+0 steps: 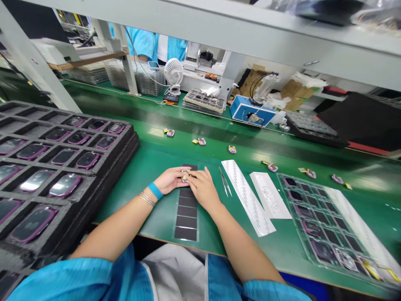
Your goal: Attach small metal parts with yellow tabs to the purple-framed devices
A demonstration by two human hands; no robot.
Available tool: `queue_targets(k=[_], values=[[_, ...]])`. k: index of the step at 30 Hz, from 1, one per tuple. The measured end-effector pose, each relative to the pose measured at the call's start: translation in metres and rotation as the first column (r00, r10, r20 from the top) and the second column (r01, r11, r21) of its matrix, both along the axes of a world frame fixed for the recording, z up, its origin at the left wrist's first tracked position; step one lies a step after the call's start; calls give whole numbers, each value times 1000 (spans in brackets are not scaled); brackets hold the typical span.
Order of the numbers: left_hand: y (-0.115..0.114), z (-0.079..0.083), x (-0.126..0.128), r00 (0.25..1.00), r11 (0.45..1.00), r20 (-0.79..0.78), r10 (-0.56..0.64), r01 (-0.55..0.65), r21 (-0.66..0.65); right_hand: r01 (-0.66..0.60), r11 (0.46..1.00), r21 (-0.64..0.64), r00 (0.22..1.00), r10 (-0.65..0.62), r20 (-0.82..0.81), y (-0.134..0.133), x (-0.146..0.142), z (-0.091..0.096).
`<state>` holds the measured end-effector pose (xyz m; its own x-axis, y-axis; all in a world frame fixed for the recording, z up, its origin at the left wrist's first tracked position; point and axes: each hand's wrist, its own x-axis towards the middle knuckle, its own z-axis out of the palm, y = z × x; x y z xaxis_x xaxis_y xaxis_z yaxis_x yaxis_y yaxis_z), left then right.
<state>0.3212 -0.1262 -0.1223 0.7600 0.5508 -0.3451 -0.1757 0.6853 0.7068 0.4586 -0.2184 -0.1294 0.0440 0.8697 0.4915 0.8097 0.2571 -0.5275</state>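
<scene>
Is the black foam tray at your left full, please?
The foam tray is not full: purple-rimmed devices fill most pockets, but the farthest left pockets are empty.

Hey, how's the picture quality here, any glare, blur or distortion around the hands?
Head view: pale glare streaks the green workbench and shines on a device in the foam tray; wide-angle distortion bows the overhead shelf; the left hand and right hand look fairly sharp, partly hiding a small yellow-edged part.

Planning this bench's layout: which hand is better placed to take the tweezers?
Probably the right hand: the tweezers lie on its side, close by, while the left hand is farther off, with the small yellow-marked part between it and them.
</scene>
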Motion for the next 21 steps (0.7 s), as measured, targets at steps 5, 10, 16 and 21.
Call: queue_targets(k=[5,10,16,21], values=[[1,-3,1,998,983,51,-21,11,184,-153,980,-128,774,39,-632,9,4,-10],[-16,1,5,995,949,51,86,-97,299,-207,965,-159,593,-6,-805,5,-7,-7],[-72,67,-90,975,911,25,219,-213,353,-399,895,-197,606,96,-790,3,-4,-11],[-65,139,-233,716,586,-148,682,-415,696,-144,948,-283,715,-98,-692,16,5,-21]])
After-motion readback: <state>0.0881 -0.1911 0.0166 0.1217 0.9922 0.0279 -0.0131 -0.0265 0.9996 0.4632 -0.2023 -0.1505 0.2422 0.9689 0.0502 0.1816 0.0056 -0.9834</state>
